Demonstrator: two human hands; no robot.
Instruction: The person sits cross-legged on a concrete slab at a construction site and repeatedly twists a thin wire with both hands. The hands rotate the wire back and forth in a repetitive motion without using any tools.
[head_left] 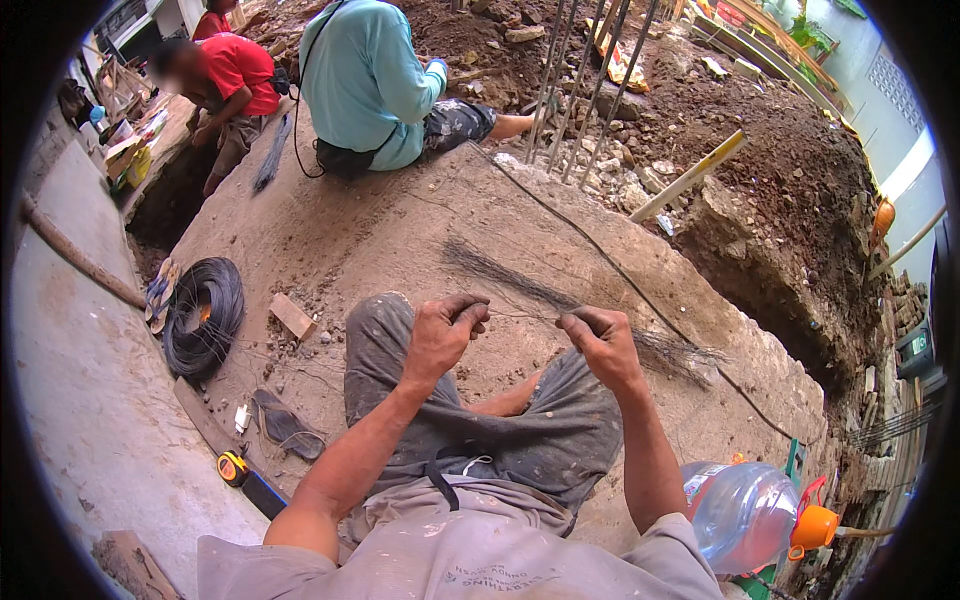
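My left hand (446, 336) is closed in a pinch above my left knee. My right hand (606, 346) also pinches, thumb against fingers, above my other knee. A thin dark wire seems to run between the two hands, though it is faint against the slab. Just beyond them lies a loose bundle of cut wires (505, 274), passing behind my right hand and fanning out on its right side. To the left, a coil of black wire (204, 318) rests on the slab.
A wood block (292, 316), a sandal (286, 424) and a tape measure (233, 468) lie at left. A large water bottle (745, 515) is at lower right. One person in a blue-green shirt (365, 80) sits ahead near upright rebars (590, 90); another in red (240, 75) bends beside a trench.
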